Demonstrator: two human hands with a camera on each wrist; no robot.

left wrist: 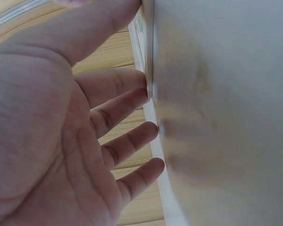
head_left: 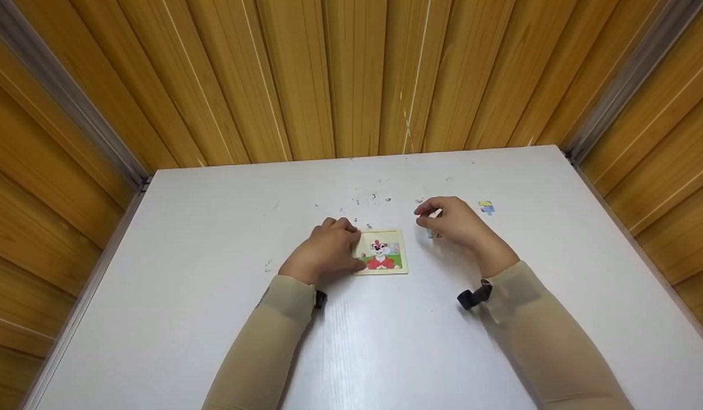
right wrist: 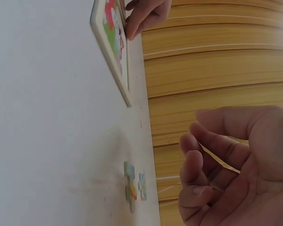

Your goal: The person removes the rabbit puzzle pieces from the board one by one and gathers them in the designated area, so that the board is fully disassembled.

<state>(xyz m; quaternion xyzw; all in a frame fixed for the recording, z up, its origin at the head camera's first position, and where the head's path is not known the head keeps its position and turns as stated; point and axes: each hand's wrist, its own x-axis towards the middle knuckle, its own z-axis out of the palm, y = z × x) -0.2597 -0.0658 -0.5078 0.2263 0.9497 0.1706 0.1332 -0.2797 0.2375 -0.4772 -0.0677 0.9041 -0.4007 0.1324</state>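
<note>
I see the left hand (head_left: 323, 247) flat-fingered, steadying the rabbit puzzle board (head_left: 383, 253) mid-table — mostly filled. Right hand (head_left: 451, 221) pinches one puzzle piece (head_left: 436, 213); loose pieces (right wrist: 133, 185) still left beside it.

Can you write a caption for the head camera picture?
Left hand steadies a rabbit puzzle board; right hand pinches a piece.
</note>
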